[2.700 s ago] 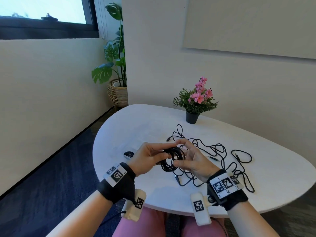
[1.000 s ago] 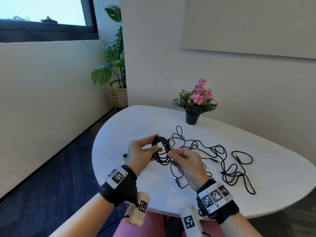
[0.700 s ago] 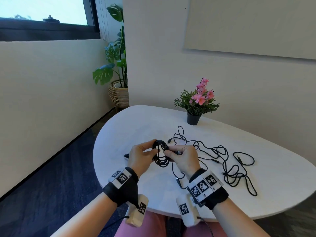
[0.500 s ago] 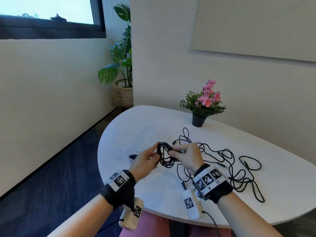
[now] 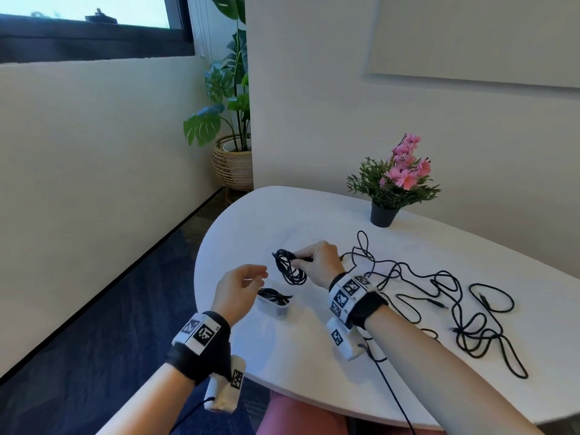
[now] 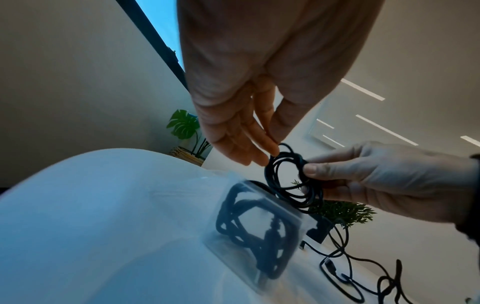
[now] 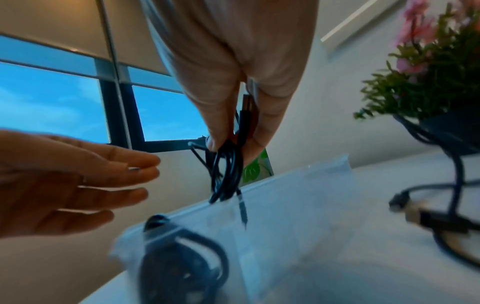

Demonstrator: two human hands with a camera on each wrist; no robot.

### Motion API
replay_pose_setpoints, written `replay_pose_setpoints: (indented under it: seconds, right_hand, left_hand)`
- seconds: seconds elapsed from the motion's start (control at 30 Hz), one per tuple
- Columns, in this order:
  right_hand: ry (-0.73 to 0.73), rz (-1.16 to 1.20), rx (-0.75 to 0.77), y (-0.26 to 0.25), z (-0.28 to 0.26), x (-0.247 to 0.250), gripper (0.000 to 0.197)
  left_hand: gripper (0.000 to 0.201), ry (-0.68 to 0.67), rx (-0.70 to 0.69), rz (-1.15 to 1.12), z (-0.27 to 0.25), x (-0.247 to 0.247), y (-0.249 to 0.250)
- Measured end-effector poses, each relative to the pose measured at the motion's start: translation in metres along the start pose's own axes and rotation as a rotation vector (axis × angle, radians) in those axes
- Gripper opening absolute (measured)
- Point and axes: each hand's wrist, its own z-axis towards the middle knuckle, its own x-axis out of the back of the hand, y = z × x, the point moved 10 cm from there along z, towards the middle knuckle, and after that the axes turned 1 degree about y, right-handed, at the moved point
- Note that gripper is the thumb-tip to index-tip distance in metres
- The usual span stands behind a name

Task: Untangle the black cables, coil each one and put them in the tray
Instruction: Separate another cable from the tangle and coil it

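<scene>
A coiled black cable (image 5: 288, 267) hangs from my right hand (image 5: 317, 264), pinched between thumb and fingers above the table; the same coil (image 6: 293, 181) (image 7: 226, 174) shows in both wrist views. My left hand (image 5: 241, 288) hovers just left of it with relaxed fingers (image 6: 249, 148), holding nothing. Below the coil sits a small clear tray (image 5: 279, 304) (image 6: 207, 242) with another coiled black cable (image 5: 274, 295) inside. A tangle of black cables (image 5: 445, 296) lies spread on the white table (image 5: 301, 346) to the right.
A potted plant with pink flowers (image 5: 395, 186) stands at the table's far side. A large leafy plant in a wicker basket (image 5: 233, 161) is on the floor by the wall. The table's left edge drops to dark carpet (image 5: 94, 324).
My left hand has let go of the coil and drawn back left. The right hand now holds the coil alone and has carried it left, over the tray.
</scene>
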Motion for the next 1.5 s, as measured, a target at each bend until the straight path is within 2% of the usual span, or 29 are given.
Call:
replay_pose_setpoints:
  seconds: [0.23, 0.37, 0.47, 0.63, 0.7, 0.8, 0.9, 1.03, 1.1, 1.17, 1.23, 1.33, 1.43, 1.5]
  right_hand:
    - [-0.222, -0.304, -0.037, -0.013, 0.026, -0.029, 0.015]
    - [-0.238, -0.376, -0.063, -0.010, 0.036, -0.030, 0.017]
    - [-0.243, -0.381, -0.082, -0.003, 0.038, -0.029, 0.016]
    - [-0.312, -0.413, -0.074, 0.008, 0.033, -0.035, 0.017]
    - [-0.325, -0.416, -0.061, 0.011, 0.031, -0.038, 0.017]
    - [-0.308, -0.449, -0.019, 0.011, 0.030, -0.040, 0.014]
    - [-0.310, -0.488, 0.026, 0.011, 0.025, -0.044, 0.014]
    - [-0.427, -0.511, 0.061, 0.025, 0.011, -0.052, 0.026]
    - [-0.405, -0.482, 0.087, 0.029, 0.009, -0.051, 0.038]
    - [-0.328, -0.422, 0.120, 0.026, 0.010, -0.046, 0.043]
    - [-0.260, -0.295, 0.108, 0.023, 0.011, -0.038, 0.039]
    - [-0.237, -0.171, 0.091, 0.021, 0.012, -0.029, 0.017]
    - [-0.299, -0.151, 0.085, 0.020, 0.009, -0.033, 0.017]
    - [-0.365, -0.255, 0.131, 0.017, 0.004, -0.043, 0.017]
  left_hand:
    - [0.029, 0.019, -0.197, 0.223, 0.021, -0.007, 0.023]
    - [0.039, -0.172, -0.295, 0.469, 0.035, -0.037, 0.028]
    - [0.037, -0.303, -0.345, 0.592, 0.038, -0.056, 0.029]
    - [0.019, -0.382, -0.234, 0.672, 0.061, -0.067, 0.009]
    - [0.022, -0.406, -0.198, 0.743, 0.065, -0.071, 0.012]
    - [0.015, -0.413, -0.165, 0.811, 0.069, -0.073, 0.021]
    - [0.020, -0.462, -0.182, 0.909, 0.067, -0.079, 0.021]
    - [0.023, -0.548, -0.315, 1.069, 0.053, -0.087, 0.020]
    - [0.024, -0.567, -0.345, 1.085, 0.051, -0.089, 0.018]
    - [0.023, -0.581, -0.310, 1.069, 0.054, -0.090, 0.013]
    - [0.022, -0.577, -0.255, 1.059, 0.058, -0.089, 0.010]
    - [0.020, -0.555, -0.215, 1.064, 0.064, -0.087, 0.010]
    - [0.017, -0.533, -0.189, 1.028, 0.069, -0.086, 0.014]
    - [0.019, -0.516, -0.161, 0.995, 0.073, -0.085, 0.014]
